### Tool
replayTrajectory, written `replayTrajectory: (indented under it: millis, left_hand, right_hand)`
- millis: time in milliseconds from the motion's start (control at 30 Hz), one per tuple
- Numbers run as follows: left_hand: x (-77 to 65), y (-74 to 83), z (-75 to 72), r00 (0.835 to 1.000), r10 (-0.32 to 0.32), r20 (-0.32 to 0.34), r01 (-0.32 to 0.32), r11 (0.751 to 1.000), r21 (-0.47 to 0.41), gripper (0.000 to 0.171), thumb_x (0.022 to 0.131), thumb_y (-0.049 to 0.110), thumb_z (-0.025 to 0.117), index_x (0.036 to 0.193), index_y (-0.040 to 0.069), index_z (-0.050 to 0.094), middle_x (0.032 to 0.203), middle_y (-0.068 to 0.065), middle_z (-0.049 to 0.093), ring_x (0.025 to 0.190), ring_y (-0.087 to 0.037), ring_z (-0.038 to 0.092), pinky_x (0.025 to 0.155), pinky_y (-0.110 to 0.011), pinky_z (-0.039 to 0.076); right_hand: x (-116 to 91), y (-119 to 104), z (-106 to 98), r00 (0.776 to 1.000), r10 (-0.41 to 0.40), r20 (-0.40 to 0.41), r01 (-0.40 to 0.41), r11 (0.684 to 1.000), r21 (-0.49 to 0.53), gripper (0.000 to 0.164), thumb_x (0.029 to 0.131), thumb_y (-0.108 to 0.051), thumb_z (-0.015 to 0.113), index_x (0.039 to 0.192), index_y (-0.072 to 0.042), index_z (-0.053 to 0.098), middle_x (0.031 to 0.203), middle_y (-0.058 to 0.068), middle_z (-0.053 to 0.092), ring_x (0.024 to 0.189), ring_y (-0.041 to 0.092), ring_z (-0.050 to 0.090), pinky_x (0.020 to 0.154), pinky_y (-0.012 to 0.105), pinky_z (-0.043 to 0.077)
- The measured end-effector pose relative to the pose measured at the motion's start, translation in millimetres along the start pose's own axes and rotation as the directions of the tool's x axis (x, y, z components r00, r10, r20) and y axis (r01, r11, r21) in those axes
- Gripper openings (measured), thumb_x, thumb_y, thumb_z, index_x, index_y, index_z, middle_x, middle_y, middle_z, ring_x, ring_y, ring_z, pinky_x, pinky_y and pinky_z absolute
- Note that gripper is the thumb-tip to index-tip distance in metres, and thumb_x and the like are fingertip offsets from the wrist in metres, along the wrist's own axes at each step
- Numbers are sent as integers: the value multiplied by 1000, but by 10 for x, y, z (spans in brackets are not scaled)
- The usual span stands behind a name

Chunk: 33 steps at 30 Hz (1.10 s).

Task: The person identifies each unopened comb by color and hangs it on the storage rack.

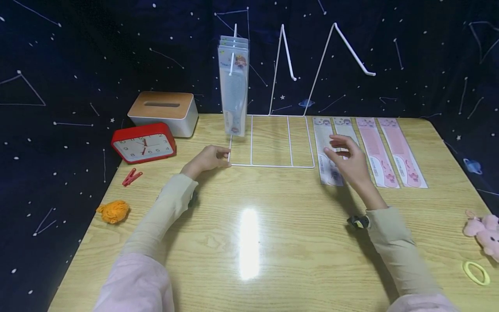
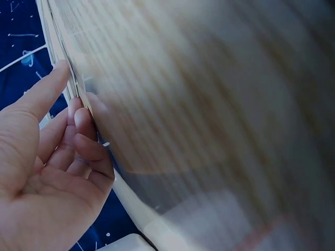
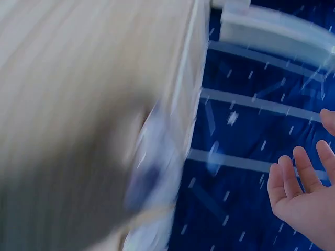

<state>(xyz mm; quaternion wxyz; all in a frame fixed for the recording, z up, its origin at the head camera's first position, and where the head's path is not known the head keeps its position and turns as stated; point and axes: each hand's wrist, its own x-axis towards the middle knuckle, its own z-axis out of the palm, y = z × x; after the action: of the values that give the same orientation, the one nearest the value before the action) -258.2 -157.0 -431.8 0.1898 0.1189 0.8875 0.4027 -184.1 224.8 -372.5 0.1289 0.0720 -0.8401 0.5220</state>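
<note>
A white wire display rack (image 1: 271,166) stands at the back of the table with three sloping hooks. Several packaged combs (image 1: 235,93) hang on its left hook, the front one pale blue. My left hand (image 1: 208,160) holds the front left corner of the rack's base between thumb and fingers; in the left wrist view that hand (image 2: 57,157) has its fingers curled. To the rack's right lie two pale blue-grey packaged combs (image 1: 322,143) and two pink packaged combs (image 1: 401,149). Over the blue-grey pair hovers my right hand (image 1: 351,162), its fingers bent loosely around nothing; the right wrist view is blurred.
Left of the rack are a tissue box (image 1: 183,123) with a wooden lid, a red alarm clock (image 1: 144,145), a red clip (image 1: 131,177) and an orange yarn ball (image 1: 114,212). A pink plush toy (image 1: 487,234) and a yellow ring (image 1: 476,274) lie at the right edge.
</note>
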Motion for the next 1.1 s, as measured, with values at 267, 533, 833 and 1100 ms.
replayTrajectory:
  millis: [267,533,833,1100]
  left_hand:
    - [37,21,20,1000,24,-9,-24,999,27,57,83,10,72,135,-2,50,113,-16,62,100,-22,52,92,-33,42]
    - [47,-15,23,1000,25,2,-25,999,45,58,84,12,72,135,-2,50,119,-17,61,112,-27,52,105,-40,37]
    - [-30,-46,-14,1000,25,0,-25,999,30,58,84,11,71,135,-4,49,124,-20,59,119,-31,51,106,-41,37]
    - [3,-21,8,999,35,3,-36,999,28,57,84,11,71,135,-4,49,120,-19,60,119,-31,52,104,-39,39]
  right_hand:
    - [-7,737,-758,983,101,-153,-133,968,-214,44,90,-23,66,127,-2,55,98,-23,52,95,-5,49,79,11,39]
    - [63,1183,-1340,960,256,-111,-279,858,-431,56,94,-33,55,139,-1,43,133,30,42,121,45,36,97,51,32]
    - [170,1485,-1617,885,464,30,-366,735,-571,69,95,-41,50,146,-1,28,142,40,22,118,63,19,91,71,22]
    - [156,1528,-1707,850,526,-12,-447,710,-544,72,88,-30,64,141,4,32,133,41,30,116,58,22,89,63,30]
